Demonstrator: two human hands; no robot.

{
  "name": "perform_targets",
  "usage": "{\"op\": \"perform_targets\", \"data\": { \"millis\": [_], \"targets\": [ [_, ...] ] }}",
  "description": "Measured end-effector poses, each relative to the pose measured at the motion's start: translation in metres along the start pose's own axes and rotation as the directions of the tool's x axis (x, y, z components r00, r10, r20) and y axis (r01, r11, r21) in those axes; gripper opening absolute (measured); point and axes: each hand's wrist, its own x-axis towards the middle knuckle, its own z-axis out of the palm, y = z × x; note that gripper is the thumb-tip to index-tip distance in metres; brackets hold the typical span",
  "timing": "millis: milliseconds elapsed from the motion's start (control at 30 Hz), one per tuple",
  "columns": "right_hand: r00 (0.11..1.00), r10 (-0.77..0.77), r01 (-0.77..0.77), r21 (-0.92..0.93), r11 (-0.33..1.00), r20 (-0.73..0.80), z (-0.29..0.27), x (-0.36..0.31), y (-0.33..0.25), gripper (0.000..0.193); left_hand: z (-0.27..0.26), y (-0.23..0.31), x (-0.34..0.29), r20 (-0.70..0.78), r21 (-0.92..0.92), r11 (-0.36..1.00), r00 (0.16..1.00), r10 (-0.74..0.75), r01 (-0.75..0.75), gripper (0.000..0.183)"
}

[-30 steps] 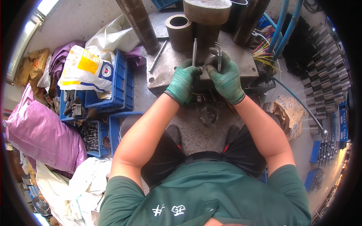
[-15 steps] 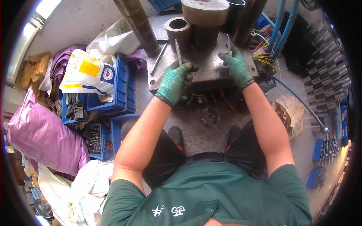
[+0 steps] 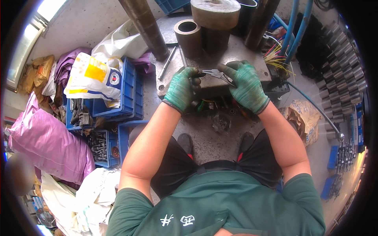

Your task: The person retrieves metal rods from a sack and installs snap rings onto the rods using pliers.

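Observation:
My left hand (image 3: 182, 86), in a green glove with dark fingertips, is closed around a thin metal rod (image 3: 183, 57) whose far end sticks out beyond the thumb. My right hand (image 3: 245, 83), gloved alike, grips small metal pliers (image 3: 214, 73). Their jaws point left and reach the fingertips of my left hand; what they touch there is too small to tell. Both hands are over the near edge of a steel plate (image 3: 252, 59). A second, similar rod (image 3: 167, 63) lies on the plate to the left.
On the plate stand a hollow steel cylinder (image 3: 188, 38), a thick round block (image 3: 215, 13) and two posts (image 3: 145, 27). Blue crates (image 3: 132, 88) and a purple sack (image 3: 49, 137) are on the left. Stacked metal cylinders (image 3: 334, 70) and a blue hose (image 3: 311, 104) are on the right.
My right hand has moved left and nearer to me, bringing the pliers from the plate's right side to my left hand. The rod in my left hand now leans a little more to the left.

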Motion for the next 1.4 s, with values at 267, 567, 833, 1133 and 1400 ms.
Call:
{"op": "perform_targets", "data": {
  "millis": [267, 567, 833, 1133, 1400],
  "targets": [
    [0.999, -0.032, 0.032, 0.002, 0.999, 0.002, -0.001, 0.003, 0.001, 0.063, 0.003, 0.000, -0.003, -0.018, 0.032, 0.999, 1.000, 0.002, -0.001, 0.008],
    [0.970, 0.174, -0.188, 0.069, 0.980, 0.169, -0.006, -0.002, 0.008, 0.052, 0.009, 0.002, -0.015, 0.140, 0.359, 0.899, 0.967, 0.213, -0.250, 0.023],
    [0.850, 0.470, -0.527, 0.378, 0.761, 0.238, -0.023, 0.001, 0.018, 0.047, 0.003, 0.001, -0.014, 0.230, 0.514, 0.745, 0.905, 0.357, -0.425, 0.040],
    [0.849, 0.323, -0.455, 0.268, 0.849, 0.418, -0.039, -0.004, 0.037, 0.049, -0.008, -0.006, -0.008, 0.368, 0.660, 0.426, 0.760, 0.535, -0.619, 0.034],
    [0.772, 0.238, -0.492, 0.317, 0.811, 0.589, -0.050, -0.001, 0.024, 0.051, -0.005, 0.002, -0.021, 0.415, 0.521, 0.746, 0.887, 0.201, -0.413, 0.038]
  ]
}}
